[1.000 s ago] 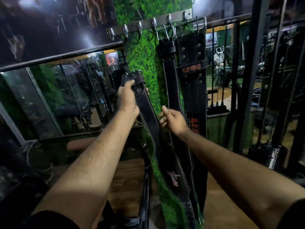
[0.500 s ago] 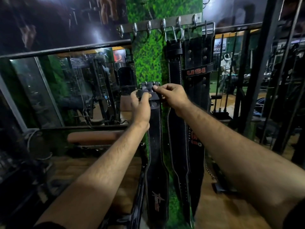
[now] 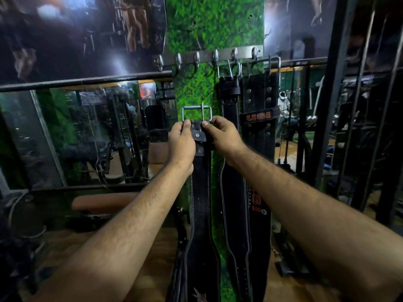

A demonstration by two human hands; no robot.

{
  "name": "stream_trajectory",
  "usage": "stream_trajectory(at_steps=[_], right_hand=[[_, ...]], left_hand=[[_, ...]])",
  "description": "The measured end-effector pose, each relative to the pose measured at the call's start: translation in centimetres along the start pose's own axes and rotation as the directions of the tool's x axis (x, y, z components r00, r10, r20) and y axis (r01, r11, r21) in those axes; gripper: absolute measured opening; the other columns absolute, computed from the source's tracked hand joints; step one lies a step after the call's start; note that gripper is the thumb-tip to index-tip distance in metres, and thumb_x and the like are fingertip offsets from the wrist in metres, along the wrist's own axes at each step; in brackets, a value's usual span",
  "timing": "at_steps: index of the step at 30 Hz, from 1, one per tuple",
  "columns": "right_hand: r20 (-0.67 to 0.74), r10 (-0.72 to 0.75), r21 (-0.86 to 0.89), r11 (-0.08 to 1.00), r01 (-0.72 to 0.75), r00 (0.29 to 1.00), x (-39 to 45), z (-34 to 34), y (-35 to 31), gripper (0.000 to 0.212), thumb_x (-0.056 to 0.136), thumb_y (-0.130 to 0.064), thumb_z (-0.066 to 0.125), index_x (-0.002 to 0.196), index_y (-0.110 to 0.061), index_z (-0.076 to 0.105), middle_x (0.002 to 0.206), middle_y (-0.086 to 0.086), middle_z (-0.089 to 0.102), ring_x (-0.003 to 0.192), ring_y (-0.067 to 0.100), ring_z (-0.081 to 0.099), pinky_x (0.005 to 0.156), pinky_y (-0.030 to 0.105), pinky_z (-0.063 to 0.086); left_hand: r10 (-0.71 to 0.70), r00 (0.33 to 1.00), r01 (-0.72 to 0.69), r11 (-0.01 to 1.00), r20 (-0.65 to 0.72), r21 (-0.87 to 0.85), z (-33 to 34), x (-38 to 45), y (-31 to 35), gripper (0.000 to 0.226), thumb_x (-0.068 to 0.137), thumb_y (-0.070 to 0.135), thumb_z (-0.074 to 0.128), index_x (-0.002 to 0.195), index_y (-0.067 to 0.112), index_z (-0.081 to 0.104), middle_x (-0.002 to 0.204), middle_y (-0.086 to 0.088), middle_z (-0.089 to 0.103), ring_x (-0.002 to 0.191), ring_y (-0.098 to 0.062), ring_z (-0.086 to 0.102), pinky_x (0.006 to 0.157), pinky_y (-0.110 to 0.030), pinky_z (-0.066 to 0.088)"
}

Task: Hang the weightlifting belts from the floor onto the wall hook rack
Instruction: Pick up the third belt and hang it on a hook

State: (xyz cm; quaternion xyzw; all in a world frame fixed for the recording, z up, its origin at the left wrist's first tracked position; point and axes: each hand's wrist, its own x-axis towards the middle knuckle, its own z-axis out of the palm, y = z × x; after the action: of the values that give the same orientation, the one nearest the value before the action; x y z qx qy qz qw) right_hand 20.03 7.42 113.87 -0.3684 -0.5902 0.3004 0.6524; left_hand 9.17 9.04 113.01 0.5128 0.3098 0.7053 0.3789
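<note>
Hands, left hand [image 3: 182, 139] and right hand [image 3: 222, 136], pinch belt [image 3: 199, 192] below buckle [image 3: 197, 114]; buckle may miss free hook [image 3: 196, 61], belt drops.

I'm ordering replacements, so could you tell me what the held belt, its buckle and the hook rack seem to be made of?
Held belt: probably black leather, matte, with pale edge stitching. Buckle: bare silvery metal, glinting. Hook rack: brushed steel-looking strip with shiny metal hooks.

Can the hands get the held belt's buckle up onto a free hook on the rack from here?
Probably yes. Both hands hold the belt just under its buckle, and the free hooks sit straight above with nothing between. The hung belts hang off to the right.
</note>
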Motion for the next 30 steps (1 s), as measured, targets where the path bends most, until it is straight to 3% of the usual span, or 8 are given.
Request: stream_trajectory(at_steps=[2, 4, 8, 11, 16, 24, 27, 30], right_hand=[[-0.05, -0.054, -0.022, 0.998, 0.053, 0.997, 0.7, -0.2, -0.6, 0.009, 0.099, -0.011, 0.063, 0.09, -0.009, 0.064, 0.075, 0.001, 0.066, 0.059, 0.003, 0.064, 0.056, 0.023, 0.054], [-0.123, -0.109, -0.081, 0.992, 0.1, 0.986, 1.7, -0.4, -1.4, 0.015, 0.097, -0.01, 0.066, 0.082, -0.01, 0.064, 0.07, -0.001, 0.065, 0.056, 0.0, 0.061, 0.056, 0.022, 0.052], [-0.232, -0.136, -0.149, 0.983, 0.104, 0.963, 4.5, -0.5, -2.6, 0.022, 0.09, -0.024, 0.073, 0.07, -0.019, 0.066, 0.074, 0.011, 0.071, 0.072, 0.02, 0.064, 0.075, 0.051, 0.059], [-0.313, -0.138, -0.178, 0.98, 0.084, 0.94, 7.2, -0.5, -3.1, 0.027, 0.082, -0.037, 0.072, 0.071, -0.013, 0.072, 0.08, 0.017, 0.076, 0.071, 0.023, 0.066, 0.075, 0.058, 0.06], [-0.411, -0.141, -0.288, 0.958, 0.019, 0.901, 11.2, -0.4, -5.0, 0.036, 0.078, -0.049, 0.069, 0.069, -0.014, 0.072, 0.072, 0.002, 0.076, 0.071, 0.024, 0.072, 0.072, 0.05, 0.062], [-0.508, -0.087, -0.369, 0.921, -0.125, 0.857, 15.4, -0.3, -7.0, 0.036, 0.091, -0.048, 0.067, 0.095, -0.014, 0.078, 0.094, 0.009, 0.078, 0.089, 0.027, 0.073, 0.077, 0.029, 0.057], [-0.515, -0.025, -0.385, 0.9, -0.205, 0.857, 16.4, -0.6, -7.2, 0.039, 0.09, -0.048, 0.069, 0.098, -0.01, 0.077, 0.098, 0.009, 0.077, 0.091, 0.027, 0.073, 0.072, 0.024, 0.049], [-0.526, 0.004, -0.414, 0.872, -0.26, 0.851, 16.7, -0.8, -7.2, 0.04, 0.088, -0.046, 0.072, 0.106, -0.011, 0.075, 0.106, 0.01, 0.076, 0.096, 0.029, 0.073, 0.081, 0.029, 0.057]], left_hand=[[0.008, 1.0, -0.008, 0.997, 0.004, 0.077, 0.2, 1.2, 0.4, 0.027, 0.102, 0.034, 0.05, 0.089, 0.015, 0.063, 0.085, -0.01, 0.065, 0.076, -0.024, 0.062, 0.067, -0.037, 0.05], [0.021, 0.999, -0.03, 0.98, 0.045, 0.197, 0.5, 2.9, 1.2, 0.036, 0.093, 0.049, 0.05, 0.083, 0.018, 0.066, 0.084, -0.008, 0.071, 0.078, -0.029, 0.068, 0.069, -0.045, 0.055], [0.004, 0.992, -0.038, 0.96, 0.122, 0.279, 2.3, 5.8, 3.6, 0.035, 0.099, 0.042, 0.049, 0.08, 0.016, 0.063, 0.085, -0.008, 0.067, 0.078, -0.025, 0.062, 0.066, -0.035, 0.049], [0.029, 0.991, -0.064, 0.96, 0.132, 0.272, 3.7, 8.3, 4.6, 0.032, 0.101, 0.038, 0.049, 0.083, 0.015, 0.062, 0.091, -0.014, 0.07, 0.081, -0.026, 0.064, 0.067, -0.035, 0.05], [0.103, 0.989, -0.128, 0.955, 0.108, 0.268, 5.6, 12.1, 5.3, 0.036, 0.097, 0.041, 0.053, 0.075, 0.014, 0.062, 0.09, -0.02, 0.073, 0.076, -0.028, 0.066, 0.071, -0.046, 0.058], [0.113, 0.992, -0.126, 0.951, 0.063, 0.283, 8.8, 17.1, 5.9, 0.051, 0.097, 0.033, 0.061, 0.053, 0.015, 0.043, 0.056, 0.002, 0.046, 0.059, -0.019, 0.048, 0.055, -0.027, 0.036], [0.042, 0.997, -0.055, 0.971, 0.06, 0.231, 9.4, 18.2, 5.6, 0.048, 0.095, 0.029, 0.064, 0.053, 0.015, 0.045, 0.056, 0.001, 0.049, 0.055, -0.017, 0.048, 0.052, -0.023, 0.035], [-0.02, 0.994, -0.003, 0.977, 0.104, 0.213, 9.3, 18.1, 5.1, 0.032, 0.095, 0.029, 0.064, 0.07, 0.011, 0.062, 0.067, 0.0, 0.058, 0.062, -0.017, 0.054, 0.059, -0.023, 0.041]])
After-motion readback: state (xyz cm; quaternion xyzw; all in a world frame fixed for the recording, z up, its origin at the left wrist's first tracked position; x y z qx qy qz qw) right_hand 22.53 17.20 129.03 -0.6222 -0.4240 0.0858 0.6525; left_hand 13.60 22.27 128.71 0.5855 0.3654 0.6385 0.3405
